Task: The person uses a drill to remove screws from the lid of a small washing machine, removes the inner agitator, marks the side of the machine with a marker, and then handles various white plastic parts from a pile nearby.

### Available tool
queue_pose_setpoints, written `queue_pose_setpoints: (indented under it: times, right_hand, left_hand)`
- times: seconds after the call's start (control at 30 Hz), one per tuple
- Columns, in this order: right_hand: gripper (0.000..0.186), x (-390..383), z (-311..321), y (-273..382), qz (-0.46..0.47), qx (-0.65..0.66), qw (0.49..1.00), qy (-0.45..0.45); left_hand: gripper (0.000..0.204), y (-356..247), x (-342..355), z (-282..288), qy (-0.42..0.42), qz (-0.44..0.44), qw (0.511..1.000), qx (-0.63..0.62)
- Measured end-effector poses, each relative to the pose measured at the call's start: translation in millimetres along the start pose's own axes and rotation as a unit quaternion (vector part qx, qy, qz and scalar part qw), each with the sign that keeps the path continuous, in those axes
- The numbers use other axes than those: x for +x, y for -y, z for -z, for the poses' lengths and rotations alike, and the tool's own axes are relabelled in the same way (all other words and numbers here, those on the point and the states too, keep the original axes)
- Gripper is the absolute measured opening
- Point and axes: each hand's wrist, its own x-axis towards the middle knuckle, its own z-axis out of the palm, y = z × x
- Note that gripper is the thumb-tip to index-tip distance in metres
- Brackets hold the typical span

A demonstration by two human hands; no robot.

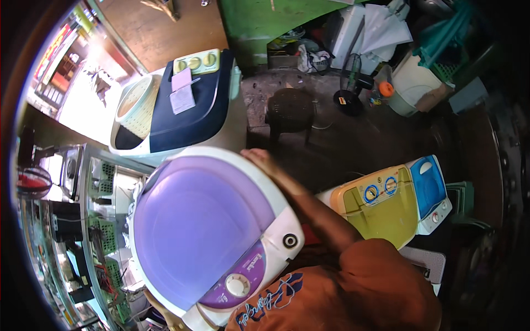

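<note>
A white washing machine (290, 209) with a round, see-through purple lid (199, 226) fills the middle of the head view, close to my body. On its near side is a purple control panel (251, 276) with a white knob (237, 285). My right arm reaches along its right side, and my right hand (258, 158) is closed over the far rim. At the lower edge, part of my left hand or arm (168, 320) shows beside the machine's near left side. The machine's body hides its fingers.
Beyond stands a twin-tub washer (234, 105) bearing a basket (135, 102) and papers (182, 91). A yellow-and-blue washer (381, 220) is at right. Farther off are a dark stool (291, 110), a fan (349, 91) and a white bin (411, 83). A glass display case (83, 187) lines the left.
</note>
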Motion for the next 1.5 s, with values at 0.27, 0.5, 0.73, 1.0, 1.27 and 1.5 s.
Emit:
queue_pose_setpoints:
  times: [0.27,0.5,0.73,1.0,1.27,1.5]
  right_hand:
    - [0.033,-53,175,155,0.086,-0.035,0.988,-0.125]
    - [0.036,37,330,189,0.260,-0.189,0.913,-0.252]
    - [0.037,119,381,301,0.254,-0.194,0.924,-0.212]
    - [0.039,219,410,356,0.201,-0.169,0.945,-0.194]
    - [0.041,366,492,406,0.182,-0.129,0.949,-0.222]
    - [0.043,507,568,468,0.135,-0.103,0.955,-0.241]
  left_hand:
    - [0.060,-43,106,-211,0.238,-0.064,0.963,0.105]
    - [0.065,-126,163,-451,0.306,0.242,0.909,-0.145]
    - [0.066,-250,185,-672,0.498,0.174,0.845,-0.090]
    - [0.052,-305,275,-872,0.567,0.075,0.819,0.052]
    - [0.052,-292,434,-1030,0.579,0.062,0.812,0.043]
    - [0.047,-293,510,-1084,0.466,0.087,0.880,0.010]
